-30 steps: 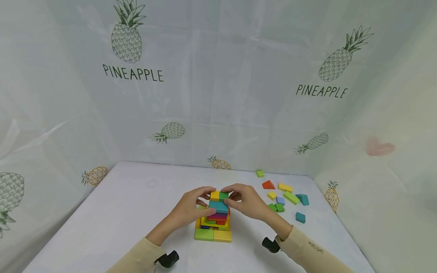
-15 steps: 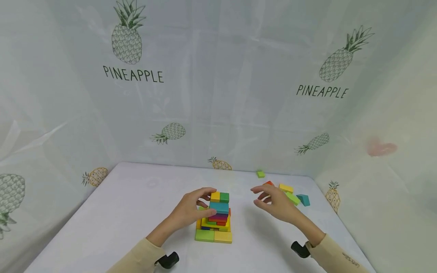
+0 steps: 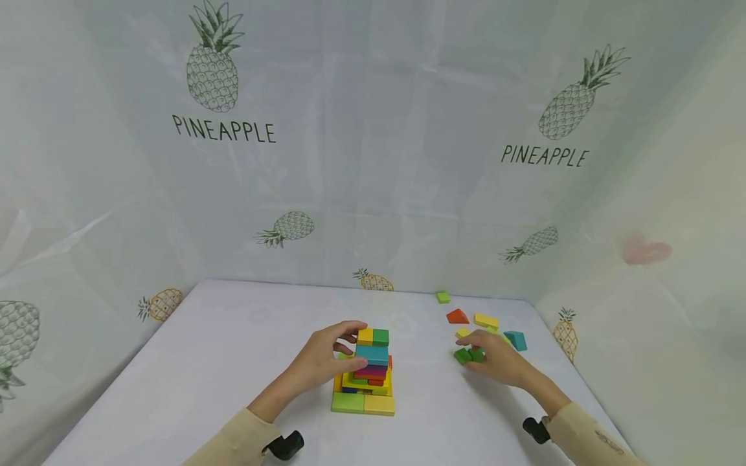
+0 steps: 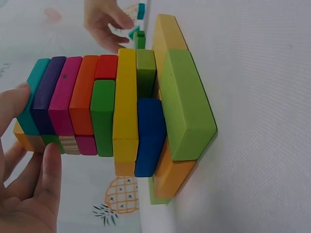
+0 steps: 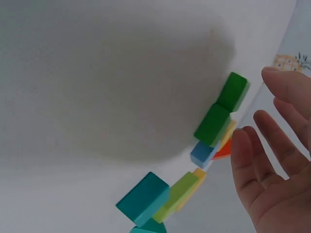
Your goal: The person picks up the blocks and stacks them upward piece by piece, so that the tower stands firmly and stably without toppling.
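Observation:
A layered tower of colourful wooden blocks (image 3: 373, 373) stands on the table at the middle of the head view. My left hand (image 3: 322, 353) holds its upper part from the left. In the left wrist view, the thumb (image 4: 15, 101) lies along the teal block (image 4: 35, 97) while other fingers touch the tower's side. A yellow block (image 3: 365, 336) and a green block (image 3: 381, 338) sit side by side on top. To the right, my right hand (image 3: 500, 359) reaches over two small green blocks (image 5: 214, 124), its fingers spread and holding nothing.
Loose blocks lie at the right: a red triangle (image 3: 458, 316), a yellow block (image 3: 486, 321), a teal wedge (image 3: 515, 340) and a small blue block (image 5: 201, 154). A lime block (image 3: 443, 298) lies near the back edge. Pineapple-printed curtains (image 3: 408, 162) enclose the table.
My right hand has left the tower's top and moved right to the loose green blocks. The left hand has stayed at the tower, which keeps its shape.

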`<act>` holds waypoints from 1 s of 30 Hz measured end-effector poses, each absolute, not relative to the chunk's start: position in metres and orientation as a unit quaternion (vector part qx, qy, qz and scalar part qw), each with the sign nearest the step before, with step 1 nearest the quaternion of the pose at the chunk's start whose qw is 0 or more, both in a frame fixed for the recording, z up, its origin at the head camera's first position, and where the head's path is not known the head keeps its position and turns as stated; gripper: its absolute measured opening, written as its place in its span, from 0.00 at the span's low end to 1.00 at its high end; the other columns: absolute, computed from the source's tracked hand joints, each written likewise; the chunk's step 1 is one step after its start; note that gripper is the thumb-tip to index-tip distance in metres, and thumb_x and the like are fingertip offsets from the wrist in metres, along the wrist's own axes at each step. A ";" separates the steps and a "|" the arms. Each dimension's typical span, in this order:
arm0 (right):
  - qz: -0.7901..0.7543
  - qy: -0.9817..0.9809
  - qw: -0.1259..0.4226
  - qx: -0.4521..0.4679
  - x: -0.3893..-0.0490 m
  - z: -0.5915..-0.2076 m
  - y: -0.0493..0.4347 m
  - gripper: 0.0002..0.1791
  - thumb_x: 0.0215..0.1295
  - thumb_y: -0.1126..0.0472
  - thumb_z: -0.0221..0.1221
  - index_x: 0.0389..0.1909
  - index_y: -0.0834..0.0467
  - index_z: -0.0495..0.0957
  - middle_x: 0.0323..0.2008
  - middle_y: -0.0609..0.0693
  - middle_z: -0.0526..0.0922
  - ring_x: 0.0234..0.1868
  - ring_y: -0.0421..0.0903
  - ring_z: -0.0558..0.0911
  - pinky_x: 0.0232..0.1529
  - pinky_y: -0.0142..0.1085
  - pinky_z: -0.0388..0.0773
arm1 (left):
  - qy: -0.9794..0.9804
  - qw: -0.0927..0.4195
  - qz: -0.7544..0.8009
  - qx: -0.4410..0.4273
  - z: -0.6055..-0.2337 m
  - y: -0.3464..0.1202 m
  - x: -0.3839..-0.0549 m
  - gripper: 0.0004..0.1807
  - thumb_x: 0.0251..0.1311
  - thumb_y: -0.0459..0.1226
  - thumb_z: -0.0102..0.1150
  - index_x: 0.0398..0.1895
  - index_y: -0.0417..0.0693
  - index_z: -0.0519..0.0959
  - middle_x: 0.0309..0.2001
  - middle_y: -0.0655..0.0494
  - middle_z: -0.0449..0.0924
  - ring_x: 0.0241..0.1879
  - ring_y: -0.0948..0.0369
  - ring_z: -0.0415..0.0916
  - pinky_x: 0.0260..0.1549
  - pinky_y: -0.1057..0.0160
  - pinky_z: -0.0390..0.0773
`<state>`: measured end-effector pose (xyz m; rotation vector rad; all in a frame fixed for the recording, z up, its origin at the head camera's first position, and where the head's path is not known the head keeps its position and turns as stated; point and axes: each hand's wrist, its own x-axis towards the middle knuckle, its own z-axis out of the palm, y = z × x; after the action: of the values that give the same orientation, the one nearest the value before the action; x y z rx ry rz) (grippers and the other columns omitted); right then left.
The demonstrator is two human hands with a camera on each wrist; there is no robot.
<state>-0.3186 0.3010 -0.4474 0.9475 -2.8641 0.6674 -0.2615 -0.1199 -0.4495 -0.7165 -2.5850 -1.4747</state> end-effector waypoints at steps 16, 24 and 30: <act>0.174 -0.936 0.021 0.304 -0.331 -0.466 0.301 0.18 0.60 0.65 0.77 0.51 0.54 0.89 0.48 0.43 0.89 0.49 0.46 0.80 0.50 0.40 0.84 | -0.842 0.033 -0.489 -0.227 -0.449 -0.119 -0.262 0.37 0.63 0.49 0.76 0.74 0.54 0.75 0.59 0.60 0.82 0.56 0.55 0.81 0.57 0.50 0.85; 0.227 -0.911 -0.015 0.344 -0.322 -0.465 0.295 0.17 0.61 0.66 0.75 0.51 0.59 0.88 0.44 0.47 0.88 0.40 0.43 0.84 0.41 0.35 0.86 | -0.842 0.031 -0.489 -0.227 -0.451 -0.119 -0.262 0.36 0.62 0.50 0.77 0.73 0.59 0.75 0.59 0.63 0.81 0.56 0.59 0.79 0.55 0.64 0.84; 0.261 -0.899 -0.058 0.345 -0.314 -0.463 0.287 0.16 0.64 0.69 0.72 0.53 0.61 0.87 0.47 0.49 0.88 0.40 0.41 0.85 0.42 0.32 0.86 | -0.838 0.033 -0.493 -0.230 -0.451 -0.121 -0.261 0.35 0.63 0.49 0.76 0.72 0.61 0.76 0.59 0.61 0.82 0.57 0.55 0.80 0.55 0.60 0.85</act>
<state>-0.3137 0.2867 -0.4629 1.1272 -2.9349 0.8526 -0.2613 -0.1206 -0.4506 -0.7073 -2.5799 -1.5183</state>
